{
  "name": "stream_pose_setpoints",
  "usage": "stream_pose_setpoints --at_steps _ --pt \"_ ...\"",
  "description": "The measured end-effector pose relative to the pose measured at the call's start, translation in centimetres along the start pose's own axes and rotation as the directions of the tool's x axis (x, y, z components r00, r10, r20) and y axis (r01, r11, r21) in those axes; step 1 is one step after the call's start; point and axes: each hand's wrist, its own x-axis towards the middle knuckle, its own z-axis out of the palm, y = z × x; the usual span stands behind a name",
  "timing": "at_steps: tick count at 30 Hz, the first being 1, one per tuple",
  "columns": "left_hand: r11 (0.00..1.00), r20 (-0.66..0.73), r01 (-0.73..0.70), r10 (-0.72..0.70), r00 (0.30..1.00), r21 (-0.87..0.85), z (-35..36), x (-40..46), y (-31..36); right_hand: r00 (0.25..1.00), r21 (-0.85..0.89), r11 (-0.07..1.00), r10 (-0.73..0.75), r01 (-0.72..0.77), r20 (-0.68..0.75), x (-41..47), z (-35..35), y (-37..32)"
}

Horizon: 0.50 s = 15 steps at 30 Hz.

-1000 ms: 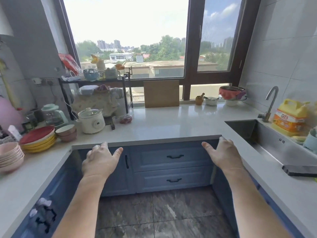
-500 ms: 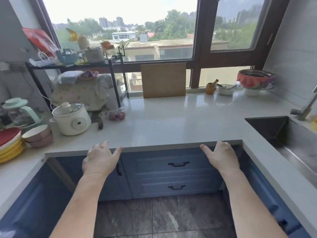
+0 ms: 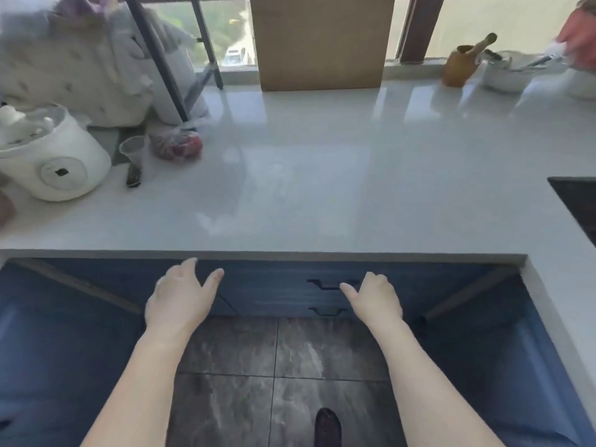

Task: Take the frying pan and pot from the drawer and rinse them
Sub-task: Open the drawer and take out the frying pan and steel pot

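Observation:
Two blue drawers sit closed under the white countertop, the upper drawer (image 3: 274,283) with a black handle (image 3: 329,284) and the lower drawer (image 3: 283,309) with its own handle (image 3: 325,311). My right hand (image 3: 374,300) reaches toward the upper handle, thumb tip close beside it, fingers relaxed, holding nothing. My left hand (image 3: 180,298) hovers in front of the cabinet face to the left, fingers loosely spread, holding nothing. No frying pan or pot is visible.
The white countertop (image 3: 322,188) carries a white cooker (image 3: 54,159), a plastic cup (image 3: 134,153), a bag of red fruit (image 3: 175,145), a wooden board (image 3: 322,43) and a mortar (image 3: 459,64). The sink (image 3: 577,201) corner shows at right. Dark floor tiles (image 3: 245,350) lie below.
The view has tilted down and moved closer to the counter. Both hands have dropped below the counter edge, and the right hand has moved left toward the upper drawer handle.

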Motion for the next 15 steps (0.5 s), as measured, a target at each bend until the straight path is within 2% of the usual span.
stream_pose_setpoints --at_steps 9,15 --pt "0.999 0.025 -0.053 0.054 0.998 -0.012 7.5 3.5 0.5 0.994 -0.035 0.999 -0.024 0.028 0.102 7.5 9.1 -0.1" --pt "0.996 0.068 -0.084 0.083 0.994 0.016 10.8 3.8 -0.8 0.975 -0.188 0.972 -0.099 0.137 0.2 10.6 14.0 0.9"
